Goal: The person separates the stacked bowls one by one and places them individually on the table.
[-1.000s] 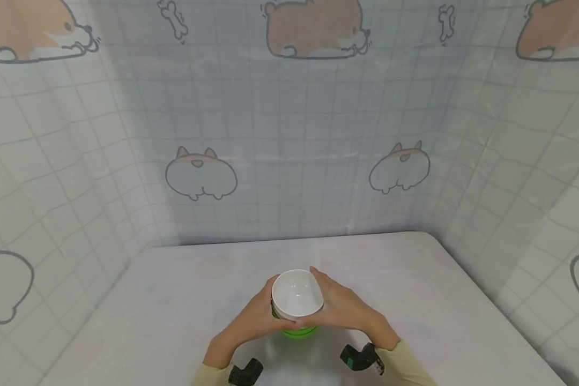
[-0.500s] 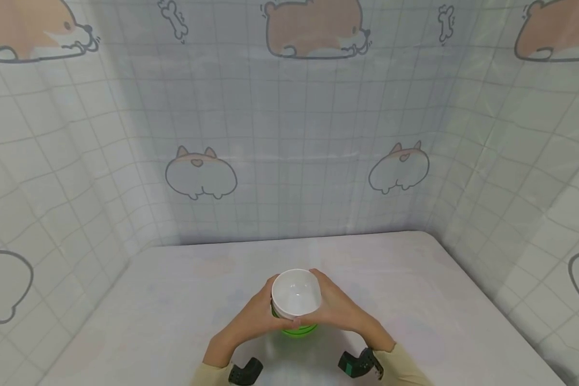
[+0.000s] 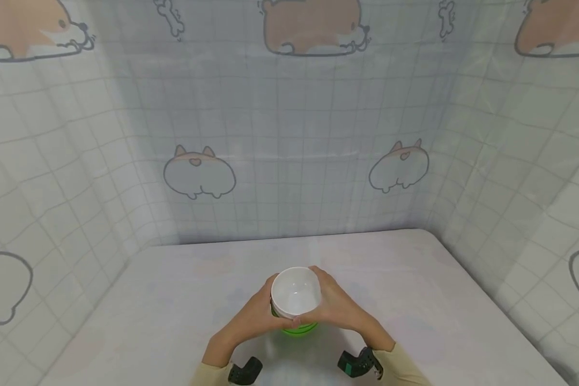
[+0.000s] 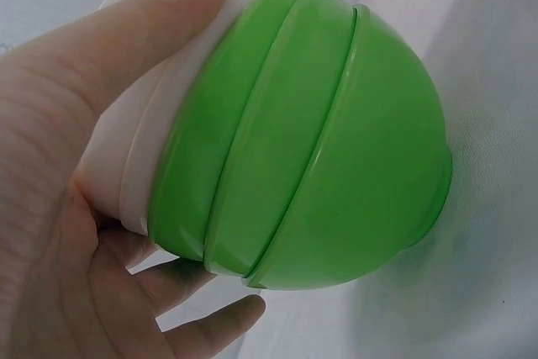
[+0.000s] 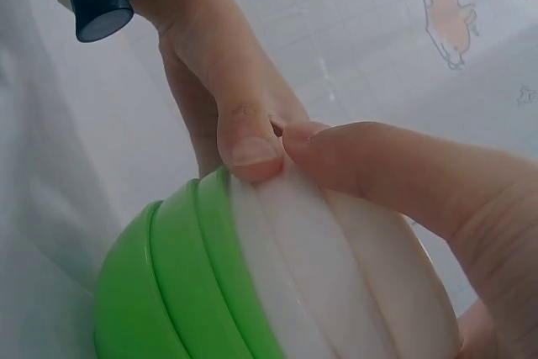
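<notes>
A nested stack of bowls stands near the table's front middle in the head view, its white bowls (image 3: 296, 292) above green bowls (image 3: 299, 330). Three green rims show in the left wrist view, where the lowest green bowl (image 4: 378, 157) has its foot at the tabletop. My left hand (image 3: 259, 309) grips the white part from the left, thumb along the near side, some fingers by the green rims. From the right, my right hand (image 3: 340, 305) holds the white bowls (image 5: 315, 266) too. Both thumb tips meet at the near side. The fingers behind the stack are partly hidden.
A pale cloth covers the table (image 3: 188, 300). Grid-patterned curtains (image 3: 299, 118) with cartoon dogs enclose its back and sides. Dark wrist devices sit on the left wrist (image 3: 245, 371) and right wrist (image 3: 360, 363), near the tabletop.
My right hand has shifted slightly left, and its wrist sits a little nearer. The stack and my left hand stay practically in place, with the head view tilting very slightly.
</notes>
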Demonstrator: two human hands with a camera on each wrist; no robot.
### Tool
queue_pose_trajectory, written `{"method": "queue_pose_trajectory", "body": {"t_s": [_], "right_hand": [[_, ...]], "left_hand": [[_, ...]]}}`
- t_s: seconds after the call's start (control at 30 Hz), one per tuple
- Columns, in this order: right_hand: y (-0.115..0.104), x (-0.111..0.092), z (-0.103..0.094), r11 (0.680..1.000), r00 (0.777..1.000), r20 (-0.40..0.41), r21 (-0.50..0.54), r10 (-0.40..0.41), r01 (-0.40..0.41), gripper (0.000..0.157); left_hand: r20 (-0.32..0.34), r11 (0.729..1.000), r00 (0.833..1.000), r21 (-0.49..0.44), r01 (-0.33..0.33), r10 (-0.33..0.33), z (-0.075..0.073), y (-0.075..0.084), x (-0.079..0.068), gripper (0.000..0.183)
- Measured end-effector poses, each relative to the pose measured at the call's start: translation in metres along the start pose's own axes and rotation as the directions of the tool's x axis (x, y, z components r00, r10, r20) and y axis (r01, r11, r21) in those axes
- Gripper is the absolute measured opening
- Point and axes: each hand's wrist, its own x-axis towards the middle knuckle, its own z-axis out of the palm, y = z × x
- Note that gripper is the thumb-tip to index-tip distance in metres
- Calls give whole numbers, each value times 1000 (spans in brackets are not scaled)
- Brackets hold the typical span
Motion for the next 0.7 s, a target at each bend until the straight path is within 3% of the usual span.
{"method": "queue_pose_trajectory", "body": {"t_s": [0.23,0.7], "right_hand": [[-3,-1,-1,1000,1000,-17,-31,4,-5,96],[-20,-4,-8,989,983,-124,-40,139,-145,102]], "left_hand": [[1,1000,1000,-12,-3,3,1,-2,0,99],[25,1000,1000,-21,3,-3,-3,2,-6,107]]}}
